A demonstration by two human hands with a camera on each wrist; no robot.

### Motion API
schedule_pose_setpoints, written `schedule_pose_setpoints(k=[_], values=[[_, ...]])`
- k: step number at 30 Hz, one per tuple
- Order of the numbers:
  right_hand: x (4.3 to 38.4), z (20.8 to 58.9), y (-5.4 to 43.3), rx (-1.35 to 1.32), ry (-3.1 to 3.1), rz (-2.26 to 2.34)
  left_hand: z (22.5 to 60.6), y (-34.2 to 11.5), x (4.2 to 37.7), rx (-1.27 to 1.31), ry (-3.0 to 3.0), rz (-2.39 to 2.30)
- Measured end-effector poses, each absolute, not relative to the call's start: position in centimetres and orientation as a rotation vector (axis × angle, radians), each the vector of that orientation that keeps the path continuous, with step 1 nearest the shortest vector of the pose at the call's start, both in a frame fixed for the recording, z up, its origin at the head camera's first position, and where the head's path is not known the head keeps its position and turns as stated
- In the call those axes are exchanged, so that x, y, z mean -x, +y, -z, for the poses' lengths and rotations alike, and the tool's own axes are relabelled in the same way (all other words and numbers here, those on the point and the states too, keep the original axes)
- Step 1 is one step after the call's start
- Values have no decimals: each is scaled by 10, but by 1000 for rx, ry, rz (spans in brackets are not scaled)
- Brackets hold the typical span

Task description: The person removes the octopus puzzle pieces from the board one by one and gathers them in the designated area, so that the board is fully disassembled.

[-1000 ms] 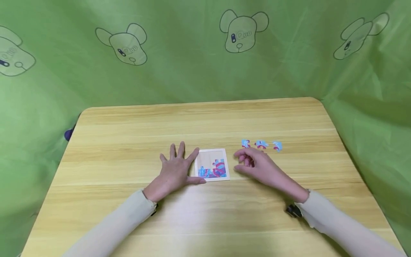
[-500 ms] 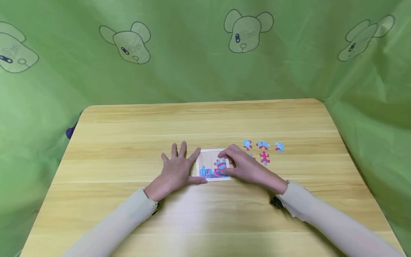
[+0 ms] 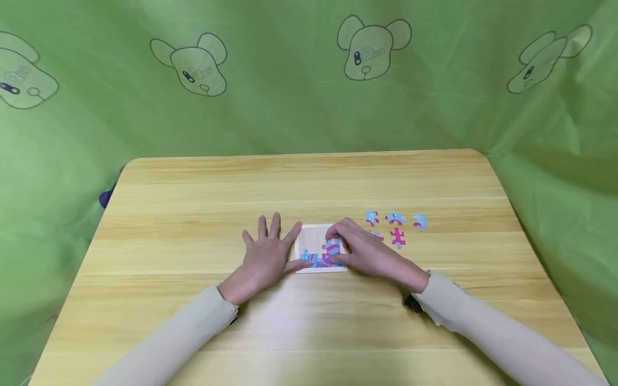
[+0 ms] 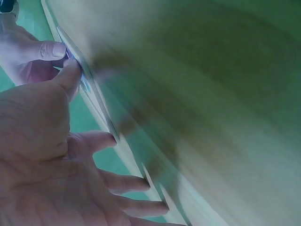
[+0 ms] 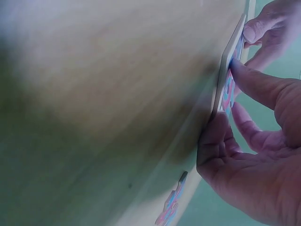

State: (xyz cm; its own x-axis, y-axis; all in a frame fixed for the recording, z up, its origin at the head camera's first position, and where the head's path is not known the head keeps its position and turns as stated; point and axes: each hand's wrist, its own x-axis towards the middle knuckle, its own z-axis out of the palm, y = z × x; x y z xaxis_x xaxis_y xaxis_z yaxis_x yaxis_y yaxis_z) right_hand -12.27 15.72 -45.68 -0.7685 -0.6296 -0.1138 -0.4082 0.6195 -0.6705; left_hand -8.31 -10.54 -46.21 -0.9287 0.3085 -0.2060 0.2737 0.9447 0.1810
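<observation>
In the head view a small jigsaw tray [image 3: 298,247] with a pale rim lies mid-table, blue, pink and purple pieces along its bottom and right side. My left hand [image 3: 265,260] lies spread at its left. The index fingertip is at the rim's upper left corner, and the thumb reaches over the bottom row of pieces. My right hand [image 3: 369,249] comes in from the right, fingers bent, with thumb and index finger at either end of a puzzle piece [image 3: 333,246] on the tray's right side. In the right wrist view the curled fingers [image 5: 214,136] meet the tray's edge.
Several loose puzzle pieces lie right of the tray, among them a pink piece [image 3: 398,236] and a blue one [image 3: 420,221]; the right hand partly covers one. The wooden table [image 3: 203,187] has a green printed curtain [image 3: 289,107] behind it.
My right hand has moved left from beside the tray onto its right side, uncovering loose pieces. My left thumb has shifted from the tray's bottom rim up onto the pieces.
</observation>
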Motion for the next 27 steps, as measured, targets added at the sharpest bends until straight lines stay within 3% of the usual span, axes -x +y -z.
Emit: schedule_pose_setpoints(k=[19,27], values=[[116,466,161,865,2487,1017,461,-105,80,-438,2875,-265],[122,467,163,730,2424,1157,461,-106,81,-432,2880,-284]])
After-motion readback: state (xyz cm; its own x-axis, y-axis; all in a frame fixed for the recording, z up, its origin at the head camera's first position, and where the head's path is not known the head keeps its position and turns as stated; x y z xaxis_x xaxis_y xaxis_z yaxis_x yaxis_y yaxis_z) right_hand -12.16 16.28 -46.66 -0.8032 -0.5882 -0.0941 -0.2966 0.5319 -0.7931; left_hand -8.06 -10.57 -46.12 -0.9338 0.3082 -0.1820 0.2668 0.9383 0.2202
